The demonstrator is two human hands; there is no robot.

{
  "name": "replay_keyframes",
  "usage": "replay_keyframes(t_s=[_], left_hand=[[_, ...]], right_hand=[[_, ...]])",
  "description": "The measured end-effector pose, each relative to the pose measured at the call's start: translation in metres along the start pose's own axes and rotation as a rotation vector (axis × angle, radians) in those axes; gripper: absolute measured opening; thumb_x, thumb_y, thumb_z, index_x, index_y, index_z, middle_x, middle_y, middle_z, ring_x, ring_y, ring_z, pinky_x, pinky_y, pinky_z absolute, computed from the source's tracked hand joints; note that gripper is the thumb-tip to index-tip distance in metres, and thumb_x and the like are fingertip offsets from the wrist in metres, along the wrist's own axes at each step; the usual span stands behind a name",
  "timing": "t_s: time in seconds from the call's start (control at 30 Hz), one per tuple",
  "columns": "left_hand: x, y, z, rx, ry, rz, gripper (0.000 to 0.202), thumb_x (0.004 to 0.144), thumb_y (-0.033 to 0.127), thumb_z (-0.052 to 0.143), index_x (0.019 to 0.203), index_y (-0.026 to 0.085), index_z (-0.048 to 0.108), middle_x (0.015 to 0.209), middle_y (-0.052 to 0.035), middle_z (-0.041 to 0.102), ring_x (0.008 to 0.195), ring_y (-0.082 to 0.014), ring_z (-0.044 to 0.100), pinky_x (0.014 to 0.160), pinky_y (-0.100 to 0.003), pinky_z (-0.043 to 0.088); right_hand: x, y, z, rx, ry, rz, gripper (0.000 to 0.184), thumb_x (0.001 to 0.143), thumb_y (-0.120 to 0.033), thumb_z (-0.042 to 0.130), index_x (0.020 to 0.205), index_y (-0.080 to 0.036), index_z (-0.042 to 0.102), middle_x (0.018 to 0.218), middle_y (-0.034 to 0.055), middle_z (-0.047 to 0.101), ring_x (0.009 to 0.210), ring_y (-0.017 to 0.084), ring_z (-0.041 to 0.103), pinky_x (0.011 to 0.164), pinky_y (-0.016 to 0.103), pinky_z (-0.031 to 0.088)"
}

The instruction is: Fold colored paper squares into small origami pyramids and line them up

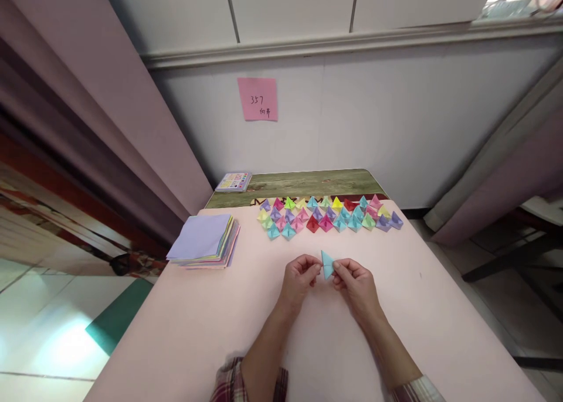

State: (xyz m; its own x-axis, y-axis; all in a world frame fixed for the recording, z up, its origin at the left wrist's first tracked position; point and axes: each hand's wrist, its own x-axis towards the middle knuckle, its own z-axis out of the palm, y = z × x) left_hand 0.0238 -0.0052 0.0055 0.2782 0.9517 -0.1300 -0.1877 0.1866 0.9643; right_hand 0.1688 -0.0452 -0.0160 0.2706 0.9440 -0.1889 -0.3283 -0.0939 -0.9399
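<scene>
A small light blue folded paper [328, 265] is held upright just above the pink tabletop, its pointed tip facing up. My right hand [355, 282] pinches its right side between thumb and fingers. On the other side, my left hand [299, 279] is closed, thumb against curled fingers, with the fingertips at the paper's left edge. Beyond both hands lie several rows of small folded paper boats [326, 222] in blue, pink, purple, yellow, green and red. A stack of square coloured paper sheets [200, 238] lies to the left, a lavender sheet on top.
The pink-covered table [440, 331] reaches a white wall, with a green wood-patterned strip [308, 183] at its back. A printed paper pack [234, 182] rests in the back left corner. A pink note [258, 99] is stuck on the wall. Curtains [145, 91] hang at both sides.
</scene>
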Motion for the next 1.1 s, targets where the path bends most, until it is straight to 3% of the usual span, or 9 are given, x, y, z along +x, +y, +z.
replay_keyframes(t_s=[0.2, 0.37, 0.5, 0.67, 0.77, 0.87, 0.97, 1.1], left_hand=[[0.000, -0.002, 0.002, -0.002, 0.021, -0.041, 0.022, 0.068, 0.032, 0.075, 0.075, 0.013, 0.066, 0.061, 0.0019, 0.057, 0.050, -0.0069, 0.045, 0.050, -0.021, 0.035], [-0.003, -0.002, 0.002, -0.064, -0.048, -0.188, 0.028, 0.073, 0.042, 0.071, 0.074, 0.014, 0.064, 0.043, 0.0072, 0.045, 0.036, -0.0035, 0.029, 0.039, -0.020, 0.017], [-0.006, 0.006, -0.001, -0.127, -0.119, -0.277, 0.029, 0.073, 0.042, 0.072, 0.073, 0.015, 0.062, 0.038, 0.0086, 0.041, 0.032, -0.0024, 0.022, 0.038, -0.021, 0.011], [-0.008, 0.014, -0.003, -0.131, -0.288, -0.290, 0.030, 0.074, 0.042, 0.072, 0.071, 0.014, 0.061, 0.050, 0.0028, 0.055, 0.037, -0.0036, 0.037, 0.040, -0.019, 0.022], [-0.008, 0.015, -0.004, -0.108, -0.286, -0.300, 0.033, 0.075, 0.045, 0.071, 0.072, 0.014, 0.062, 0.054, 0.0011, 0.058, 0.041, -0.0048, 0.044, 0.042, -0.018, 0.030], [-0.009, 0.016, -0.005, -0.101, -0.256, -0.296, 0.034, 0.073, 0.046, 0.073, 0.072, 0.014, 0.061, 0.057, -0.0001, 0.060, 0.044, -0.0069, 0.050, 0.045, -0.019, 0.038], [-0.009, 0.018, -0.005, -0.085, -0.232, -0.296, 0.035, 0.070, 0.046, 0.075, 0.074, 0.014, 0.061, 0.061, -0.0009, 0.062, 0.049, -0.0106, 0.057, 0.048, -0.022, 0.045], [-0.007, 0.015, -0.004, -0.081, -0.186, -0.245, 0.037, 0.063, 0.041, 0.081, 0.075, 0.014, 0.059, 0.069, -0.0030, 0.066, 0.060, -0.0150, 0.064, 0.059, -0.028, 0.053]], right_hand=[[0.000, 0.001, 0.001, -0.078, -0.028, -0.056, 0.030, 0.075, -0.046, 0.074, 0.077, -0.017, 0.068, 0.059, 0.0002, 0.062, 0.051, 0.011, 0.055, 0.050, 0.022, 0.046], [-0.004, 0.000, 0.005, -0.177, -0.032, -0.127, 0.028, 0.076, -0.045, 0.073, 0.079, -0.017, 0.068, 0.054, -0.0014, 0.059, 0.050, 0.011, 0.053, 0.050, 0.022, 0.044], [-0.005, -0.002, 0.005, -0.039, -0.086, -0.086, 0.032, 0.079, -0.050, 0.068, 0.075, -0.018, 0.067, 0.057, -0.0014, 0.058, 0.048, 0.009, 0.049, 0.046, 0.021, 0.040], [-0.006, -0.006, 0.006, 0.103, -0.181, 0.080, 0.032, 0.072, -0.047, 0.075, 0.077, -0.018, 0.063, 0.053, -0.0060, 0.050, 0.041, 0.005, 0.035, 0.038, 0.018, 0.025], [-0.006, -0.009, 0.005, 0.077, -0.233, 0.161, 0.038, 0.072, -0.050, 0.074, 0.088, -0.018, 0.063, 0.054, -0.0057, 0.052, 0.038, 0.004, 0.032, 0.035, 0.018, 0.019], [-0.006, -0.010, 0.001, 0.066, -0.251, 0.193, 0.036, 0.071, -0.049, 0.075, 0.080, -0.017, 0.061, 0.050, -0.0061, 0.051, 0.036, 0.004, 0.033, 0.034, 0.017, 0.017], [-0.005, -0.010, -0.002, 0.075, -0.244, 0.171, 0.035, 0.070, -0.046, 0.078, 0.074, -0.018, 0.058, 0.052, -0.0056, 0.054, 0.037, 0.005, 0.038, 0.035, 0.016, 0.022], [-0.003, -0.007, -0.003, 0.025, -0.223, 0.071, 0.032, 0.071, -0.044, 0.078, 0.076, -0.018, 0.061, 0.062, -0.0016, 0.061, 0.051, 0.009, 0.052, 0.047, 0.019, 0.040]])
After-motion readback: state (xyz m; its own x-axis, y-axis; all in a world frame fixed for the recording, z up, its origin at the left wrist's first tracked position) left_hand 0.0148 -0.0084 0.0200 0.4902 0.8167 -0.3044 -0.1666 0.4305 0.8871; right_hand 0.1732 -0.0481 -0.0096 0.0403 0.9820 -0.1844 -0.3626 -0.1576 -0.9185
